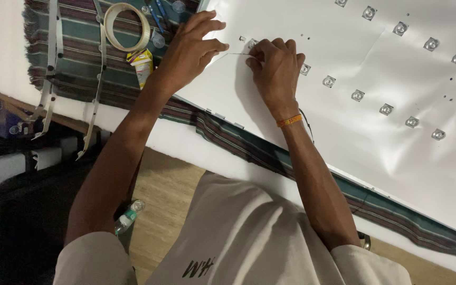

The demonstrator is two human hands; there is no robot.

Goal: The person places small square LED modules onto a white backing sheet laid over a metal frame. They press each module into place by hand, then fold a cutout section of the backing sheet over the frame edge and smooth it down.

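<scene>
The person leans over a big white panel (pixel 376 142) lying on a striped cloth (pixel 80 68). The right hand (pixel 274 71) is curled into a loose fist at the panel's corner, fingertips pinched together on the end of a thin wire (pixel 237 53) that runs straight across to the left hand. An orange band (pixel 289 121) circles that wrist. The left hand (pixel 190 50) rests on the panel edge just beside the right one, thumb and forefinger closed on the wire's other end, the remaining fingers spread above. Small square lenses (pixel 358 95) run in rows away from the right hand's far side. Beyond the left hand, on the cloth, lie a roll of tape (pixel 126 26) and a small yellow box (pixel 142 62), with pale strips (pixel 54 53) farther out.
</scene>
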